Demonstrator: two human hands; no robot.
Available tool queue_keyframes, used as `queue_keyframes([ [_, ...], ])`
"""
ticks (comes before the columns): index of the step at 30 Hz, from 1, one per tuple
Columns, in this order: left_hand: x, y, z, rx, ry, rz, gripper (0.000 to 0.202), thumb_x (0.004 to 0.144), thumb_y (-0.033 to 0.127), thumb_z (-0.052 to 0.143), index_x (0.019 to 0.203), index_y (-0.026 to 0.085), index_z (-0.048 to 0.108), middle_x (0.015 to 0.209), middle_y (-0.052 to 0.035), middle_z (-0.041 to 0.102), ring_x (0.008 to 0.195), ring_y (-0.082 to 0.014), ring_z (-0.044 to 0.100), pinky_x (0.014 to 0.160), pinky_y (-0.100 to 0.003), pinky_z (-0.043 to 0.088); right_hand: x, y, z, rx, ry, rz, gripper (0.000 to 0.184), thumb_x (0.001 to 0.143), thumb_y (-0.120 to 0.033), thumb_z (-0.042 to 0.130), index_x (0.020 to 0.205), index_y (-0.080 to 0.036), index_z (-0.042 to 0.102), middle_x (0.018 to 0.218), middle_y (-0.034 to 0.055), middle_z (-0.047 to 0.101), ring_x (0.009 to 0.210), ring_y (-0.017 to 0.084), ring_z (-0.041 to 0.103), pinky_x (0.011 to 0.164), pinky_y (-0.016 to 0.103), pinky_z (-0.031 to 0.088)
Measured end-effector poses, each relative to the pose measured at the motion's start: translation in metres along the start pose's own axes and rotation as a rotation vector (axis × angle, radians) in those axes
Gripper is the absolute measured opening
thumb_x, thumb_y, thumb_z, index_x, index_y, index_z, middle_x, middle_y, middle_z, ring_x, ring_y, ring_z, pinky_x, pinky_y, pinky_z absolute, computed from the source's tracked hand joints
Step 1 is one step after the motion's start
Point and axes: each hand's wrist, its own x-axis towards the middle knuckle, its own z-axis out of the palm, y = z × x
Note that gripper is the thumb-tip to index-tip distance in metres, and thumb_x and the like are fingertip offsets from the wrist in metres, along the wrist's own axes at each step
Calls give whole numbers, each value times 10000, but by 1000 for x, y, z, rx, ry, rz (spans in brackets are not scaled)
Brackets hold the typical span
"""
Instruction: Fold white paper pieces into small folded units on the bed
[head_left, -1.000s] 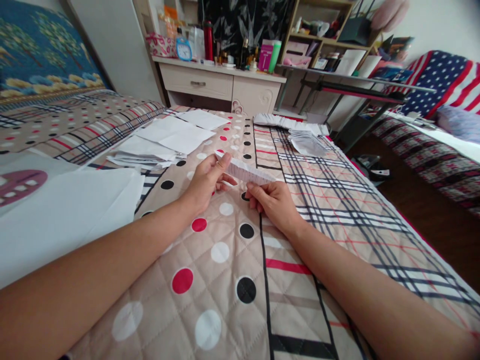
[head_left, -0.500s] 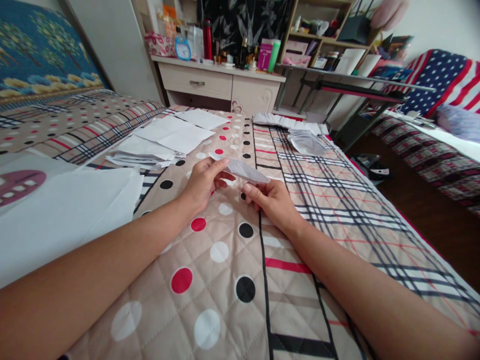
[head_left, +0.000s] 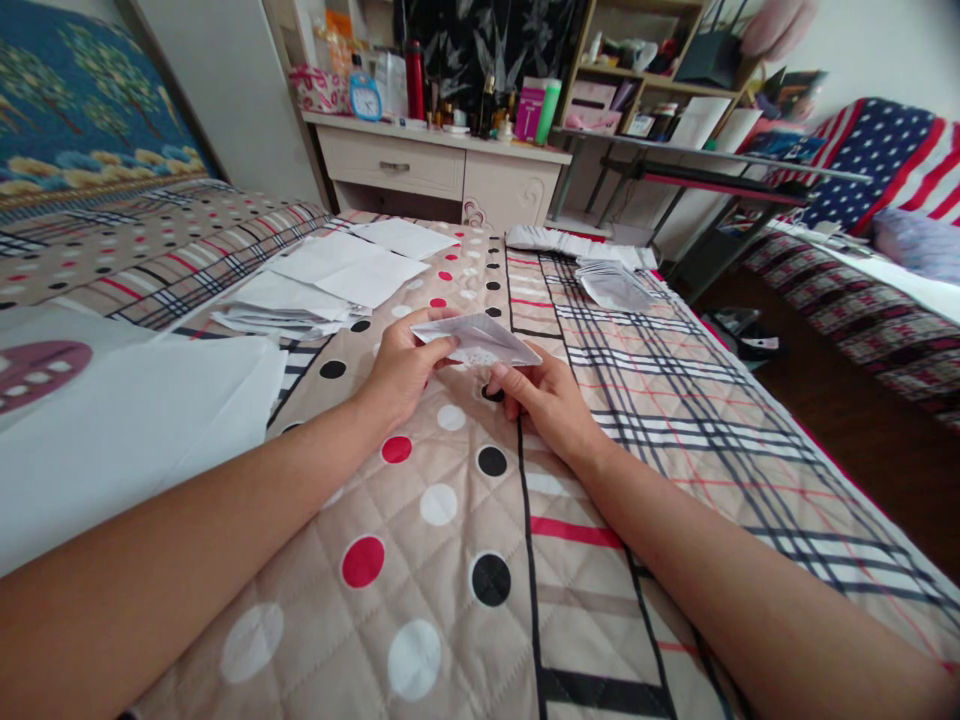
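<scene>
Between my hands, just above the bedspread (head_left: 439, 505), is a small folded piece of white paper (head_left: 484, 338) with a flap along its upper side. My left hand (head_left: 405, 365) pinches its left end, the thumb lying on top. At the right end my right hand (head_left: 546, 392) grips the near corner between thumb and fingers. Part of the fingers is hidden under the paper. Left of my hands lies a stack of white paper sheets (head_left: 330, 265). Over on the right, a fanned pile of folded papers (head_left: 615, 284) rests on the plaid strip.
A large white bag or sheet with a pink print (head_left: 150, 430) lies beside my left forearm. Beyond the fanned pile is a long row of folded paper (head_left: 574, 243). A white dresser (head_left: 397, 165) stands past the bed's far edge, a metal-framed desk (head_left: 720, 160) to its right.
The folded paper has been tilted, so that more of its face and flap shows. My left thumb has shifted onto it; both hands stay in nearly the same place.
</scene>
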Motion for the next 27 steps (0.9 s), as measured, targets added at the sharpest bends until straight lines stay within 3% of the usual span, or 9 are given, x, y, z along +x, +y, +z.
queue_keyframes([
  [5, 2, -4, -4, 64, 9, 45, 282, 638, 135, 719, 918, 163, 697, 830, -6, 683, 716, -115, 615, 627, -200, 472, 2, 2, -2, -62, -3, -10, 212, 812, -296, 619, 978, -176, 565, 750, -10, 637, 475, 85, 493, 454, 220, 399],
  [9, 2, -5, -4, 81, 5, 51, 244, 647, 143, 710, 889, 167, 704, 842, -3, 684, 749, -119, 617, 659, -206, 479, 2, 2, -2, -53, 1, -1, 199, 806, -241, 578, 993, -182, 542, 744, -18, 636, 474, 89, 498, 447, 218, 400],
  [16, -2, -2, 0, 176, -45, 18, 220, 634, 140, 678, 852, 158, 703, 831, -10, 694, 737, -125, 614, 609, -196, 477, 1, 1, -1, -32, -7, -19, 101, 851, -263, 520, 909, -184, 540, 761, -10, 624, 484, 83, 487, 457, 224, 404],
  [27, -4, -1, 1, 249, -84, -37, 242, 639, 165, 652, 878, 166, 691, 816, 2, 672, 680, -106, 596, 533, -170, 466, 2, 3, 0, -7, 18, -14, 164, 870, -336, 562, 924, -184, 533, 724, -16, 612, 466, 82, 483, 435, 222, 401],
])
